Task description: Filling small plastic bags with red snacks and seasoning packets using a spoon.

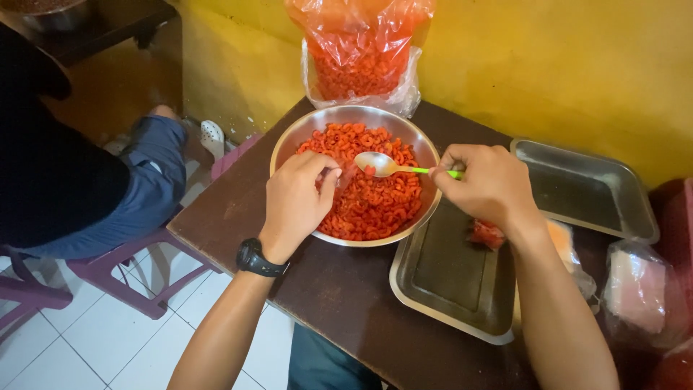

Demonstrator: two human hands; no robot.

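Head view: left hand (297, 196), black watch (258, 258) on wrist, fingers curled over metal bowl (354, 173) rim, pinching something small, cannot tell what. Right hand (485, 184) pinches green handle of spoon (386, 166); spoon bowl reaches left from grip over red macaroni snacks (372, 202). Steel tray (451, 278) below right grip, second tray (588, 188) beside it. Snack bag (361, 54) beyond bowl.

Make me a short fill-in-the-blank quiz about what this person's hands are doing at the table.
1. The right hand holds a spoon with a ____ handle.
2. The orange-red snack pieces lie in a round metal ____.
3. The watch sits on the ____ wrist.
4. Behind the bowl stands a clear plastic ____ of the same pieces.

Missing words: green; bowl; left; bag
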